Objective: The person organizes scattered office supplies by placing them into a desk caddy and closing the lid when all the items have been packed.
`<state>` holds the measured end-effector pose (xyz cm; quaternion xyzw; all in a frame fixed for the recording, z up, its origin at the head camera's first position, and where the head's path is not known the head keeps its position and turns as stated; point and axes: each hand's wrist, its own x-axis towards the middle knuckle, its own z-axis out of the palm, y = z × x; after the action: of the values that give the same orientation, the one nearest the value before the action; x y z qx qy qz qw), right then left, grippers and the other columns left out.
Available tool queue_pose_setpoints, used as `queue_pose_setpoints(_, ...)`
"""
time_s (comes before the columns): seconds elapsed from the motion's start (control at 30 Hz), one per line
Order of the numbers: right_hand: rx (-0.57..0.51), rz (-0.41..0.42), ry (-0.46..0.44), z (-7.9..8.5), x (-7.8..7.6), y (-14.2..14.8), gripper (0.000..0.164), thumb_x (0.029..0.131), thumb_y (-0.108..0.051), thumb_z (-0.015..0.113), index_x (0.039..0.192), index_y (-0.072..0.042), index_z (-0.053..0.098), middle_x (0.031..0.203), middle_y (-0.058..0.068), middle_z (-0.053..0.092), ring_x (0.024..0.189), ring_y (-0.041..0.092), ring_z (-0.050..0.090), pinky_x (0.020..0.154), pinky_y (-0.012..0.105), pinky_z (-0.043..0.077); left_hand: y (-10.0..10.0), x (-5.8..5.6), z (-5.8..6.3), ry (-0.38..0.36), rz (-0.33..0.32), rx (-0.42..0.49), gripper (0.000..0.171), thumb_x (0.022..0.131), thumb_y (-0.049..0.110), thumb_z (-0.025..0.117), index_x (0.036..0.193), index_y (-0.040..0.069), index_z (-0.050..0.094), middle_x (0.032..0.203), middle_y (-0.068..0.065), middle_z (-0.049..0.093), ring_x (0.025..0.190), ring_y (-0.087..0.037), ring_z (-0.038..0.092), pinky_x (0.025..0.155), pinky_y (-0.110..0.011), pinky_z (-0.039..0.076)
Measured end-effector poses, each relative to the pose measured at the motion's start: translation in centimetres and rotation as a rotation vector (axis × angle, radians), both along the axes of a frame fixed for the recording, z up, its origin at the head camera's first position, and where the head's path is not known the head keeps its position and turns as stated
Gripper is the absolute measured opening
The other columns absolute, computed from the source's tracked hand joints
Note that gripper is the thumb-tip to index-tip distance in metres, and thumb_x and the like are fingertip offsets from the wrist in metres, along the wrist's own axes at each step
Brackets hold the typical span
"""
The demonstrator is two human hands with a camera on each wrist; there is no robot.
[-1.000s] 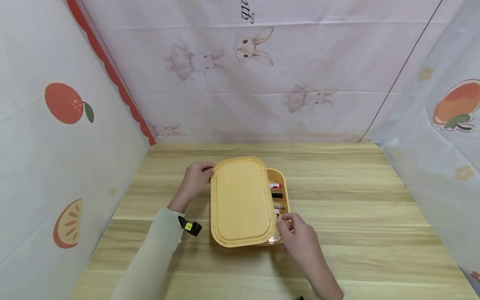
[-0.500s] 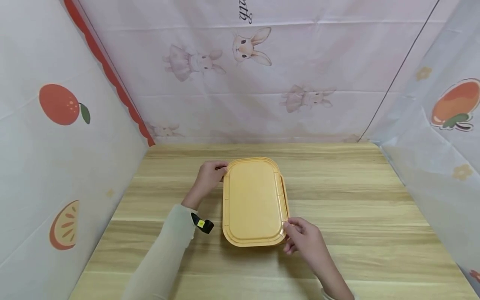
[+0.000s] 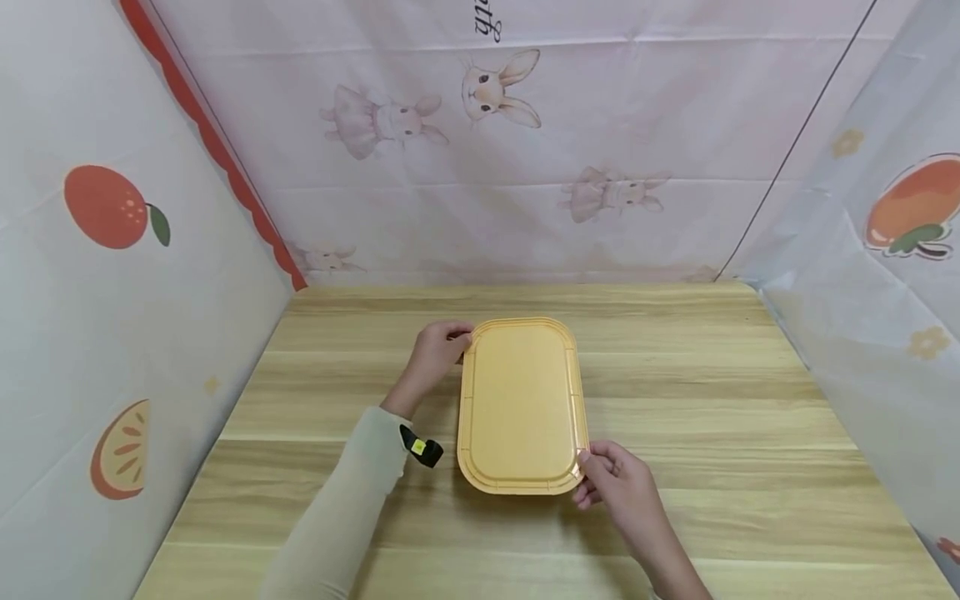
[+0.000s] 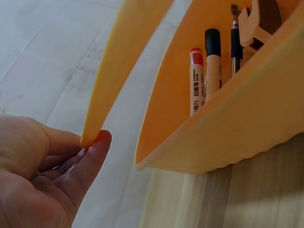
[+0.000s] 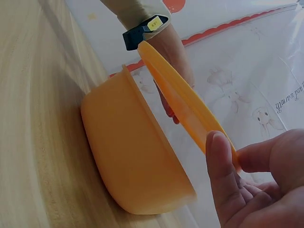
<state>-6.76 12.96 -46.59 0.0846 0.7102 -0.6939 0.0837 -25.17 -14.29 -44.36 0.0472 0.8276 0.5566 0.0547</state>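
Observation:
Both hands hold a yellow rectangular lid point(image 3: 522, 400) just above a yellow storage box point(image 5: 133, 147). By its far left corner my left hand point(image 3: 435, 354) pinches the lid between thumb and fingers. At the near right corner my right hand point(image 3: 618, 479) does the same. A gap shows between lid and box in both wrist views. Inside the box, in the left wrist view, are a red-capped whiteboard marker point(image 4: 196, 80), a black-capped marker point(image 4: 213, 59), a pen point(image 4: 236, 42) and a white and dark item point(image 4: 260, 23) of unclear kind. From the head view the lid hides the box.
The box stands on a wood-grain table point(image 3: 712, 400). Printed cloth walls point(image 3: 480, 167) enclose its back and sides. A black strap with a yellow tag point(image 3: 422, 446) is on the left wrist.
Both hands have shifted right with the lid, the left hand farther. Pens and the box's right side, seen a second ago, are now covered by it in the head view.

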Motion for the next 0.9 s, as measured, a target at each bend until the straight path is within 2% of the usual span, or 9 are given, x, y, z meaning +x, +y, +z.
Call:
queue_pose_setpoints(0.1,0.007,-0.010,0.008,0.0,0.1,0.0,0.026,0.099,-0.012,0.062,0.117,0.007,0.061,0.084,0.018,0.069,0.066,0.023,0.068,0.064,0.034,0.061,0.0,0.2,0.0,0.011,-0.004,0.003,0.034,0.103,0.019,0.055,0.133,0.005,0.065,0.112,-0.012,0.070,0.087,-0.020,0.071,0.076,-0.034,0.062)
queue_pose_setpoints(0.2,0.015,-0.024,0.014,0.1,0.2,0.0,0.026,0.099,-0.013,0.062,0.117,0.006,0.061,0.085,0.018,0.070,0.067,0.024,0.068,0.066,0.035,0.062,-0.2,0.6,0.0,0.009,-0.002,0.027,0.040,0.102,0.024,0.058,0.138,0.006,0.061,0.113,-0.013,0.069,0.087,-0.020,0.072,0.080,-0.039,0.062)
queue_pose_setpoints(0.3,0.024,-0.029,0.024,0.3,0.2,-0.1,0.027,0.099,-0.014,0.062,0.118,0.006,0.061,0.086,0.018,0.070,0.069,0.024,0.069,0.066,0.034,0.062,-0.6,1.7,0.0,-0.023,0.021,0.088,0.043,0.102,0.025,0.060,0.139,0.004,0.059,0.115,-0.016,0.070,0.087,-0.020,0.072,0.086,-0.044,0.061)
queue_pose_setpoints(0.37,0.033,-0.032,0.024,0.4,0.2,0.0,0.028,0.099,-0.015,0.063,0.119,0.005,0.061,0.087,0.018,0.070,0.069,0.024,0.069,0.067,0.034,0.062,-1.0,3.0,-0.1,-0.058,0.046,0.142,0.044,0.101,0.024,0.061,0.139,0.001,0.058,0.116,-0.019,0.070,0.087,-0.022,0.073,0.089,-0.045,0.059)
queue_pose_setpoints(0.47,0.042,-0.042,0.027,0.5,0.1,0.1,0.027,0.099,-0.014,0.062,0.119,0.005,0.060,0.086,0.017,0.069,0.069,0.024,0.069,0.067,0.034,0.062,-1.4,5.6,-0.6,-0.113,0.075,0.212,0.044,0.101,0.022,0.063,0.138,-0.002,0.057,0.116,-0.021,0.071,0.089,-0.024,0.074,0.089,-0.043,0.059)
queue_pose_setpoints(0.7,0.043,-0.062,0.046,0.6,-0.3,0.3,0.026,0.100,-0.011,0.059,0.121,0.006,0.058,0.085,0.016,0.068,0.068,0.022,0.068,0.065,0.032,0.061,-1.1,11.8,-2.4,-0.201,0.056,0.326,0.047,0.100,0.026,0.063,0.135,-0.005,0.059,0.118,-0.021,0.070,0.097,-0.022,0.073,0.088,-0.037,0.060)
queue_pose_setpoints(0.8,0.038,-0.057,0.048,0.6,-0.3,0.2,0.027,0.100,-0.011,0.059,0.122,0.006,0.057,0.086,0.016,0.068,0.069,0.022,0.068,0.066,0.032,0.061,-0.8,13.8,-2.8,-0.240,0.051,0.422,0.046,0.100,0.025,0.064,0.133,-0.007,0.060,0.116,-0.022,0.071,0.095,-0.021,0.073,0.085,-0.033,0.060)
queue_pose_setpoints(0.9,0.030,-0.056,0.050,0.6,-0.3,0.0,0.026,0.100,-0.010,0.059,0.121,0.005,0.057,0.086,0.016,0.069,0.069,0.022,0.068,0.066,0.032,0.061,-0.3,15.3,-3.2,-0.259,0.054,0.503,0.046,0.099,0.021,0.065,0.132,-0.011,0.059,0.113,-0.022,0.071,0.091,-0.020,0.073,0.084,-0.031,0.061)
